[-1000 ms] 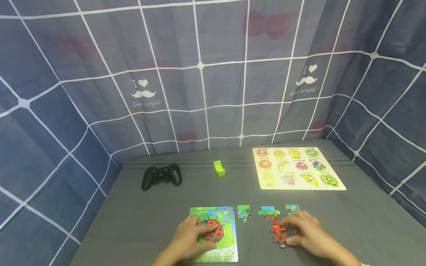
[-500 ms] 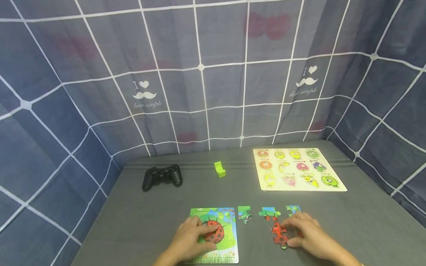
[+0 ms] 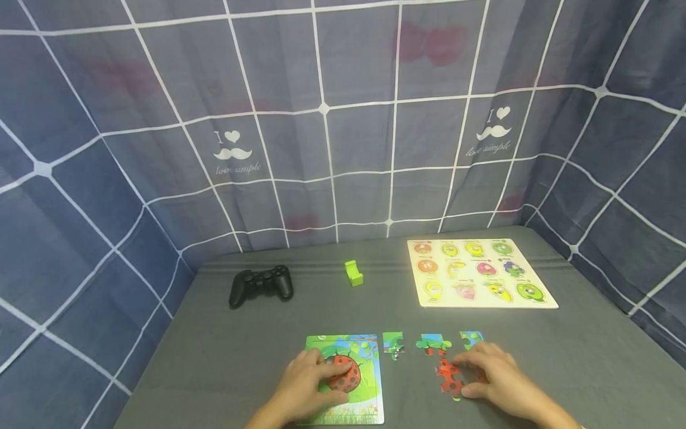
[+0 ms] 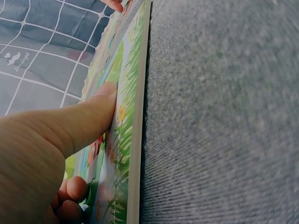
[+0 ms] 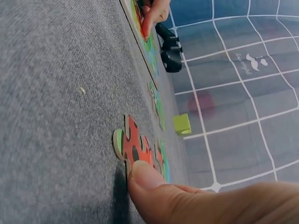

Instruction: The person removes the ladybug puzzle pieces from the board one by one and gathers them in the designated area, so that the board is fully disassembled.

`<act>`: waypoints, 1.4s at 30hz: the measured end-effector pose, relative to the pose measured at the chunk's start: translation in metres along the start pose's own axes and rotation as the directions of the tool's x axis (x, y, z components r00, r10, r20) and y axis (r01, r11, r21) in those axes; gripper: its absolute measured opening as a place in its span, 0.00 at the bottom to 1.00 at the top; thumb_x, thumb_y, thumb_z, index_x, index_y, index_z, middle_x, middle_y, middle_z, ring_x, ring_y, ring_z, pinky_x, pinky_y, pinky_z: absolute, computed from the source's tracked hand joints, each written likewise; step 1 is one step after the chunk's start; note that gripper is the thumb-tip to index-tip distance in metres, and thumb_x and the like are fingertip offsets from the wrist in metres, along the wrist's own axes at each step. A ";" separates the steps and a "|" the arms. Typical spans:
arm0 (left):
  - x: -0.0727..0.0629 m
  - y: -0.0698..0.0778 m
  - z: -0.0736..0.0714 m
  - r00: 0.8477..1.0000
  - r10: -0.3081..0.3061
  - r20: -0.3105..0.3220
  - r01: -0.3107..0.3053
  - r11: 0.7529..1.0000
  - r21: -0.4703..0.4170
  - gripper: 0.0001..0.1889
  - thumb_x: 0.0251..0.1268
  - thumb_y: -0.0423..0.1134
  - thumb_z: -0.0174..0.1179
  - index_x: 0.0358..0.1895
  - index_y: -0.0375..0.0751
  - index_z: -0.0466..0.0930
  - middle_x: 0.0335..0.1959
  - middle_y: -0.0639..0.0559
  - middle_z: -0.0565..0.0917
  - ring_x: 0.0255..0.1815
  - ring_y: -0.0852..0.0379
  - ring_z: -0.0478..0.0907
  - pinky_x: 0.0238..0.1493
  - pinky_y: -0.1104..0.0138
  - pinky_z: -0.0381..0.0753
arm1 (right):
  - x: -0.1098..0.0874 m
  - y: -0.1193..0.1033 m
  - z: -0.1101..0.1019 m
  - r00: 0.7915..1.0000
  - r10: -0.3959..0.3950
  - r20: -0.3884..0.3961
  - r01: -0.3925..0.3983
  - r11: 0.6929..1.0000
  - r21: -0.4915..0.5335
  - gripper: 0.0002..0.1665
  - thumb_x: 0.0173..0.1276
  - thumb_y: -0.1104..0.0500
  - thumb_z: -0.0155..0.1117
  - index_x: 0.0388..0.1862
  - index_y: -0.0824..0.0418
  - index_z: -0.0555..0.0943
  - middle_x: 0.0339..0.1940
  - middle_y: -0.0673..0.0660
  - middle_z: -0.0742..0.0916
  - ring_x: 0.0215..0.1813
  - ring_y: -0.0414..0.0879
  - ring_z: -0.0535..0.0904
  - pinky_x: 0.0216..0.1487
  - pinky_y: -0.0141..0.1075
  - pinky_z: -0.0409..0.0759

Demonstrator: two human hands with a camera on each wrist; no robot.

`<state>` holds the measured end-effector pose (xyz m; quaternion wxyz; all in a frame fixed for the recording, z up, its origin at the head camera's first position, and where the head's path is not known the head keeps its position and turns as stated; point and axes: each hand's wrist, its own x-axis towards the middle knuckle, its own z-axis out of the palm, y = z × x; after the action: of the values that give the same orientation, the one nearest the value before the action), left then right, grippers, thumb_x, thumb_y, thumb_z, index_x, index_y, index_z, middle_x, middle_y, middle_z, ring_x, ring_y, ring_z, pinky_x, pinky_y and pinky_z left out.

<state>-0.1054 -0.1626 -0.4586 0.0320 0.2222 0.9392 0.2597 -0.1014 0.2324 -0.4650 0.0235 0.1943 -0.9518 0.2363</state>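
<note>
My left hand [image 3: 308,381] rests on a ladybug puzzle board [image 3: 370,372], thumb and fingertips touching its face. From the left wrist view, the thumb lies near the board's grassy lower edge. To the right, my right hand [image 3: 498,375] pinches a red, black-spotted jigsaw piece [image 3: 451,386] low at the tabletop. The right wrist view shows the thumb on the red piece [image 5: 132,140], a green tab at its end. More red shows behind the right fingers, mostly hidden. Loose pieces lie above: a green one [image 3: 393,342], a green-and-blue one [image 3: 434,342] and a blue-green one [image 3: 471,337].
A black game controller [image 3: 261,285] sits at the back left. Near the back middle is a small lime-green block [image 3: 354,272]. A cream fruit puzzle board [image 3: 477,274] lies at the back right. Checked blue-grey cloth [image 3: 354,143] walls the table's back and sides.
The red jigsaw piece at my right fingertips shifts very slightly. Both hands and the ladybug board stay nearly in place.
</note>
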 end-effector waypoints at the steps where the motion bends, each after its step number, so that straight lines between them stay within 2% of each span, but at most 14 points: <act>1: 0.001 0.000 0.001 1.000 -0.001 0.002 0.001 1.000 0.001 0.25 0.52 0.63 0.67 0.56 0.68 0.82 0.30 0.63 0.59 0.31 0.65 0.53 0.34 0.70 0.52 | 0.000 0.000 0.001 1.000 -0.001 -0.002 0.001 1.000 -0.001 0.28 0.47 0.37 0.73 0.49 0.41 0.84 0.37 0.36 0.74 0.42 0.31 0.63 0.42 0.34 0.58; 10: 0.001 -0.001 0.001 1.000 0.008 0.001 -0.008 1.000 0.002 0.25 0.52 0.63 0.67 0.56 0.69 0.82 0.29 0.63 0.59 0.31 0.65 0.52 0.34 0.69 0.52 | -0.002 0.003 0.001 1.000 0.025 0.016 -0.024 1.000 -0.006 0.28 0.47 0.38 0.74 0.48 0.43 0.84 0.35 0.36 0.73 0.40 0.31 0.61 0.42 0.35 0.56; 21: 0.003 -0.002 0.000 1.000 -0.006 0.026 0.006 1.000 -0.006 0.26 0.53 0.64 0.67 0.57 0.70 0.81 0.29 0.62 0.58 0.31 0.64 0.52 0.34 0.69 0.51 | 0.000 0.002 0.003 1.000 -0.008 -0.014 0.008 1.000 0.001 0.27 0.47 0.38 0.74 0.47 0.44 0.84 0.33 0.35 0.73 0.40 0.30 0.61 0.41 0.34 0.55; 25: 0.002 -0.002 0.000 1.000 0.005 0.019 -0.005 1.000 0.004 0.26 0.53 0.64 0.66 0.58 0.70 0.81 0.29 0.62 0.58 0.31 0.64 0.52 0.34 0.69 0.51 | 0.002 0.002 0.004 1.000 -0.007 -0.016 0.007 1.000 -0.009 0.25 0.47 0.40 0.75 0.46 0.44 0.84 0.33 0.35 0.73 0.39 0.30 0.61 0.40 0.34 0.56; 34: 0.001 -0.002 0.001 1.000 0.009 -0.004 -0.009 1.000 0.004 0.26 0.52 0.64 0.67 0.57 0.69 0.82 0.29 0.63 0.58 0.31 0.65 0.52 0.34 0.70 0.52 | 0.000 0.004 0.006 0.996 -0.044 -0.079 0.043 0.999 -0.011 0.22 0.49 0.44 0.76 0.45 0.43 0.85 0.33 0.34 0.74 0.39 0.28 0.61 0.39 0.34 0.57; 42: 0.001 -0.002 0.002 1.000 0.013 -0.012 -0.013 1.000 0.007 0.26 0.51 0.64 0.67 0.57 0.69 0.82 0.29 0.63 0.59 0.31 0.65 0.52 0.33 0.70 0.52 | 0.001 0.004 0.006 0.998 -0.027 -0.061 0.026 0.999 -0.022 0.23 0.49 0.42 0.75 0.46 0.43 0.85 0.36 0.34 0.76 0.41 0.30 0.63 0.40 0.34 0.58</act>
<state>-0.1066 -0.1629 -0.4609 0.0238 0.2268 0.9389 0.2579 -0.1037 0.2321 -0.4719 0.0578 0.1993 -0.9504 0.2315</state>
